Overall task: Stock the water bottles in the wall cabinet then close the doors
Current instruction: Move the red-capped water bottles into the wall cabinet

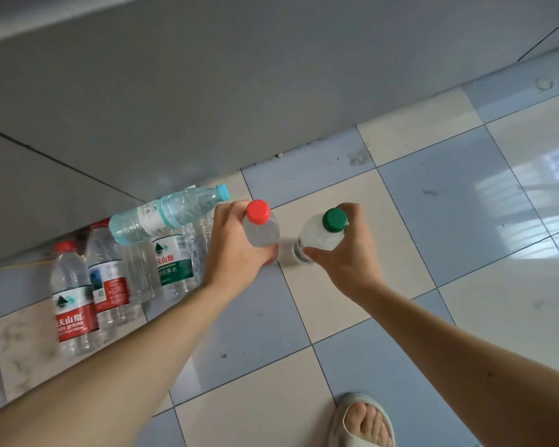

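Note:
My left hand (236, 246) grips a clear water bottle with a red cap (260, 230), held upright above the tiled floor. My right hand (346, 253) grips a second clear bottle with a green cap (323, 235), close beside the first. To the left, several more water bottles stand on the floor by the wall: a red-labelled one (73, 301), another red-labelled one (108, 279) and a green-labelled one (171, 266). A bottle with a light blue cap (168, 214) lies across their tops. The wall cabinet is out of view.
A grey wall (207, 108) runs across the top, meeting the blue and cream checkered floor tiles (433, 204). My foot in a pale slipper (362, 421) stands at the bottom edge. A small round fitting (544, 82) sits on the floor at far right.

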Motion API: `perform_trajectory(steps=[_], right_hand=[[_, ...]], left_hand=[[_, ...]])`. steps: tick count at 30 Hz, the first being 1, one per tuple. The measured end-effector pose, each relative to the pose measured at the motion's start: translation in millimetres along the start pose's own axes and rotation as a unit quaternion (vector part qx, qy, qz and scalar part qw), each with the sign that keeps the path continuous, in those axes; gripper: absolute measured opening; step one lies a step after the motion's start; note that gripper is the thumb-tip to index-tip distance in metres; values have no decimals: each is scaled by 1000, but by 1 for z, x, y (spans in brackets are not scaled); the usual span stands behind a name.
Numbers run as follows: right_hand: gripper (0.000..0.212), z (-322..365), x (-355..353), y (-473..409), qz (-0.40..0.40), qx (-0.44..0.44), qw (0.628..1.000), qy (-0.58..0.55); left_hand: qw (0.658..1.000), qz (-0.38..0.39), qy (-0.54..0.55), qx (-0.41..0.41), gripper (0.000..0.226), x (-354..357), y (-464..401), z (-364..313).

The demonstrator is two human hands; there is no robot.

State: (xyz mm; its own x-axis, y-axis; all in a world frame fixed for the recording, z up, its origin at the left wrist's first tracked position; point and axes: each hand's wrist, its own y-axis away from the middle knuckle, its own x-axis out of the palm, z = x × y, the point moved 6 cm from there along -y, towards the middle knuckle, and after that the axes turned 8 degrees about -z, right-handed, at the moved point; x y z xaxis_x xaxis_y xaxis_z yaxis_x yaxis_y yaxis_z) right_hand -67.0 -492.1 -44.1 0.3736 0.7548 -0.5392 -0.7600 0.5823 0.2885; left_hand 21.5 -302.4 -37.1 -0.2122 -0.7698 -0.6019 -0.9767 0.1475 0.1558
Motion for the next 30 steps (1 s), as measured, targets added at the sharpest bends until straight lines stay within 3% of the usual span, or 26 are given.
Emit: perform_trajectory(steps=[4,8,12,18,20,25,30], right_hand=[[70,5,3,1,8,-47,999,27],[68,-6,6,16,2,-85,996,37],[74,-38,5,23,10,6,1000,6],[118,-69,12,11,80,87,993,1],[113,-66,21,5,104,64,992,-9],[65,-56,39,-4,134,63,987,-58],[58,-50,34,8,115,82,988,-65]], left_hand=[[997,-3,-29,76,60,-2,5,2],[996,-2,-25,84,60,4,23,14],[999,-7,5,43,62,6,40,29],[999,6,36,-27,69,16,36,59],[998,16,49,-41,73,25,35,61],[992,9,92,-81,61,39,29,58],[985,42,99,-132,56,23,39,59]])
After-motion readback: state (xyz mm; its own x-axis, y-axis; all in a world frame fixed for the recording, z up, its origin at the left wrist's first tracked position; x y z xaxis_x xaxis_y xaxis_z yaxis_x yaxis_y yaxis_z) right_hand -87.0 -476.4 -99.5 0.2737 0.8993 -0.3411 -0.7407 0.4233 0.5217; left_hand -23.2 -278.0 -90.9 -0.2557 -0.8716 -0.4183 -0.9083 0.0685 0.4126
